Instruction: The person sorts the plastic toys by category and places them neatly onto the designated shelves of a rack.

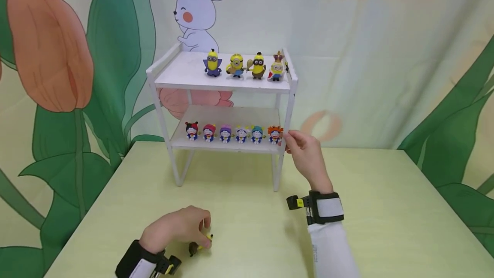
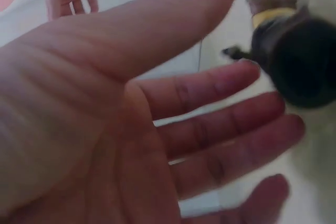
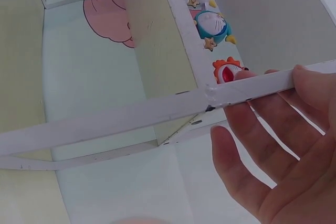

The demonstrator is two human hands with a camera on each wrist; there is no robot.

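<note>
On the table, my left hand [image 1: 179, 228] reaches down over a small yellow-and-dark toy figure [image 1: 194, 248] that lies tipped over. In the left wrist view the figure [image 2: 299, 56] is blurred just past my spread fingertips, and a gap stays between thumb and fingers. My right hand [image 1: 306, 155] holds the front right leg [image 3: 252, 88] of a white two-tier shelf [image 1: 220, 84], thumb in front and fingers round behind. Close to those fingertips sits a figure with an orange crab hat [image 3: 227, 71], partly hidden by the leg; contact with it cannot be told.
Several yellow Minion figures [image 1: 236, 65] stand along the upper tier, towards its right end. A row of blue-and-white figures in coloured hats [image 1: 225, 134] lines the lower tier. Behind the pale table [image 1: 239, 209] hangs a cloth printed with a rabbit [image 1: 196, 12] and flowers.
</note>
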